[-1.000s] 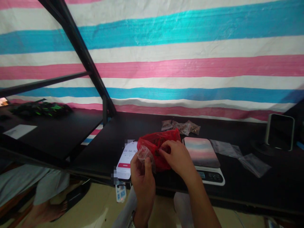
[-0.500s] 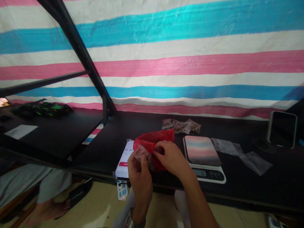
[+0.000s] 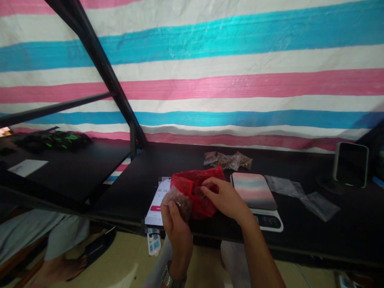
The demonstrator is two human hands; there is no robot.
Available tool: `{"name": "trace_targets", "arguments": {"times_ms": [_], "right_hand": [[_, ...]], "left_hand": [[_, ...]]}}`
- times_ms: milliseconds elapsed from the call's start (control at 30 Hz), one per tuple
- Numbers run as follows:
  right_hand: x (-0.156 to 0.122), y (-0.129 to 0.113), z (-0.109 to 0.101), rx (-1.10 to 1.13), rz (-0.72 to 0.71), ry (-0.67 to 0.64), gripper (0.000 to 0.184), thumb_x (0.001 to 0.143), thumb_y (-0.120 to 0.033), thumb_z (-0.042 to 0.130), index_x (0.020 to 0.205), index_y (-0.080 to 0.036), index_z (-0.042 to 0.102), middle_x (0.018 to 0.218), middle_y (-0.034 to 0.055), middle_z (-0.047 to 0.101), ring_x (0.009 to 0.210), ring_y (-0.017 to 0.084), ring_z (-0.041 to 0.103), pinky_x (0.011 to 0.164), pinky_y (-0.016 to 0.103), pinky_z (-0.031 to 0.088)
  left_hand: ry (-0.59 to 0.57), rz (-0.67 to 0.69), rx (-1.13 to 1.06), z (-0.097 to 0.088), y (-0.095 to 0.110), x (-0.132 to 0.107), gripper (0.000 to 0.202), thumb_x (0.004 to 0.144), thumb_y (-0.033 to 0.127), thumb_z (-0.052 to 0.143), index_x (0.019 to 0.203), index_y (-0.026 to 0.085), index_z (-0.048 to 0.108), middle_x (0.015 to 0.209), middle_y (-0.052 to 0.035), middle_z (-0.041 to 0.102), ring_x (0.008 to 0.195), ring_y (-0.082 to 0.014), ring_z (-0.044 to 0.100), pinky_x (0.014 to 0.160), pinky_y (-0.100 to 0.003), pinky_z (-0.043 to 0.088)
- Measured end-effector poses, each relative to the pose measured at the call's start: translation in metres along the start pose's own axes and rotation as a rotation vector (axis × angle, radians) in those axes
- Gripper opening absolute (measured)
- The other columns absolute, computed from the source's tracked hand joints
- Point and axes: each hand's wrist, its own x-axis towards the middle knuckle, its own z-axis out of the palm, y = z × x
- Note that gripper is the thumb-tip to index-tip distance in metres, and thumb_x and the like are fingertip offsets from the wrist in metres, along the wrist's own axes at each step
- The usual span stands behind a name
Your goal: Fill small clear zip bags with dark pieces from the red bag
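My left hand (image 3: pixel 177 228) pinches a small clear plastic bag (image 3: pixel 180 203) with dark contents in it. That bag sits against a crumpled red plastic bag (image 3: pixel 193 192), which hangs between my hands. My right hand (image 3: pixel 225 198) has its fingers at the red bag's mouth, gripping its thin material. The red bag's inside is mostly hidden. A phone showing a timer (image 3: pixel 159 204) lies under the red bag's left edge, partly covered by it.
A kitchen scale (image 3: pixel 267 221) with a pastel top stands right of my hands. Several small filled bags (image 3: pixel 228 161) lie behind it, flat clear bags (image 3: pixel 319 206) to its right, and a standing phone (image 3: pixel 351 165) further right. A person's legs (image 3: pixel 63 240) show lower left.
My left hand has dropped slightly and tilted the clear bag, which now shows darker contents. The red bag has shifted a little to the right, and my right fingers sit deeper in its mouth.
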Motion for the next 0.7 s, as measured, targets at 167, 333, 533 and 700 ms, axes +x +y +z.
{"name": "trace_targets", "arguments": {"times_ms": [167, 333, 533, 700], "right_hand": [[0.000, 0.003, -0.008, -0.186, 0.034, 0.100, 0.010, 0.098, -0.025, 0.069, 0.103, -0.022, 0.077, 0.100, 0.0036, 0.082, 0.096, 0.021, 0.073, 0.088, 0.032, 0.049], [0.002, -0.002, -0.005, -0.461, 0.053, 0.115, 0.009, 0.096, -0.024, 0.074, 0.103, -0.021, 0.078, 0.107, 0.0075, 0.080, 0.102, 0.026, 0.069, 0.089, 0.035, 0.046], [0.005, -0.004, 0.005, -0.377, 0.040, 0.090, 0.007, 0.095, -0.024, 0.075, 0.100, -0.023, 0.079, 0.103, 0.0046, 0.081, 0.096, 0.024, 0.070, 0.084, 0.033, 0.045], [0.003, -0.001, 0.004, -0.269, 0.084, 0.077, 0.008, 0.098, -0.027, 0.072, 0.099, -0.023, 0.079, 0.099, 0.0041, 0.083, 0.092, 0.022, 0.074, 0.080, 0.031, 0.047]], "left_hand": [[0.036, 0.068, -0.013, -0.007, 0.008, 0.002, 0.042, 0.099, 0.058, 0.061, 0.120, 0.023, 0.068, 0.121, -0.0074, 0.070, 0.118, -0.0254, 0.066, 0.108, -0.037, 0.051], [-0.083, 0.023, -0.021, -0.006, 0.011, 0.000, 0.049, 0.095, 0.064, 0.065, 0.120, 0.021, 0.067, 0.120, -0.0083, 0.070, 0.114, -0.0257, 0.066, 0.104, -0.040, 0.053], [-0.141, -0.010, -0.022, -0.001, 0.009, -0.005, 0.051, 0.095, 0.068, 0.063, 0.116, 0.022, 0.068, 0.115, -0.0067, 0.072, 0.107, -0.0245, 0.068, 0.097, -0.037, 0.055], [-0.144, -0.022, -0.053, 0.001, 0.009, -0.006, 0.050, 0.096, 0.067, 0.063, 0.119, 0.023, 0.067, 0.118, -0.0070, 0.071, 0.110, -0.0246, 0.067, 0.096, -0.036, 0.055]]}}
